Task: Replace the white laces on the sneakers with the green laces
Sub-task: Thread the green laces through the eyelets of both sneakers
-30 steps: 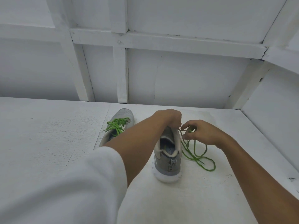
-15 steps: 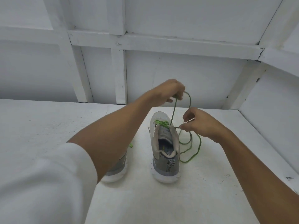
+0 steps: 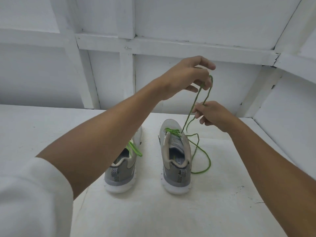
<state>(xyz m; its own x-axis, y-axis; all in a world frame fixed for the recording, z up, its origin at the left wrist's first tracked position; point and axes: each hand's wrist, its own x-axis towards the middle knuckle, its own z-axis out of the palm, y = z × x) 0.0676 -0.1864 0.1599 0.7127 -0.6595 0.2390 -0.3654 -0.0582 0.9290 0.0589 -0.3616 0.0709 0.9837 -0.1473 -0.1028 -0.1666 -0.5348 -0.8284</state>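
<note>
A loose white sleeve [image 3: 34, 194] covers the left upper arm, its hem well behind the left grip [image 3: 186, 74]; the forearm is bare. The right arm is bare behind the right grip [image 3: 212, 115].

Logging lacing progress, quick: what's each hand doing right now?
Left hand: pinching the green lace, up high.
Right hand: pinching the same lace lower down.

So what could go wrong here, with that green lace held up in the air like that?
Neither the left hand nor the right hand steadies the right sneaker, so a hard upward pull on the green lace might tip it. The slack loop lying on the table beside that sneaker could tangle or knot when drawn in.
</note>
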